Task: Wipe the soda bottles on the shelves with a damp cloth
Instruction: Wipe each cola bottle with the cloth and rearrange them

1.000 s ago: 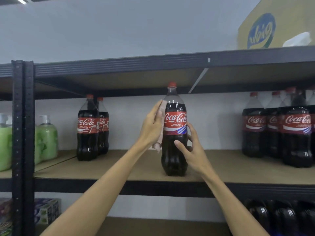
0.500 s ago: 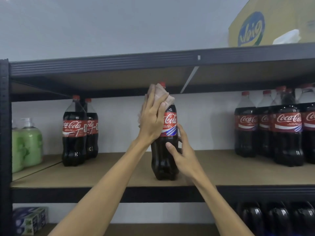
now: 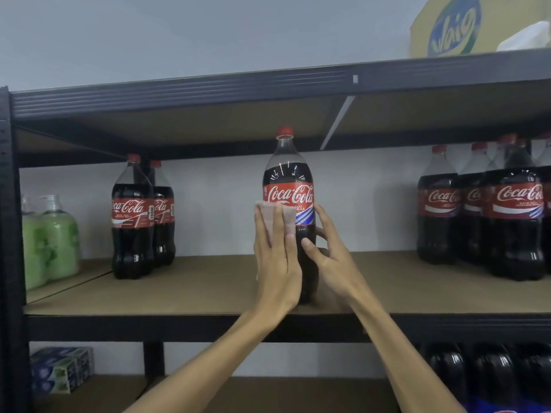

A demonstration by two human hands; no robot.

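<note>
A large cola bottle (image 3: 288, 180) with a red cap and red label stands upright near the front of the middle shelf (image 3: 190, 290). My left hand (image 3: 275, 260) presses a pale pink cloth (image 3: 287, 216) flat against the bottle's left front, fingers straight, covering the lower label and body. My right hand (image 3: 331, 254) grips the bottle's lower right side, thumb in front and fingers curled behind. Two more cola bottles (image 3: 132, 219) stand at the back left, and several cola bottles (image 3: 512, 210) crowd the right end.
Green soap pump bottles (image 3: 50, 236) stand beyond the black upright at far left. A yellow carton (image 3: 465, 22) sits on the top shelf. The lower shelf holds dark bottles (image 3: 492, 374) at right and boxed goods (image 3: 61, 369) at left.
My left hand slid the cloth down from the bottle's neck and cap to its label and body. The right hand kept its grip low on the bottle.
</note>
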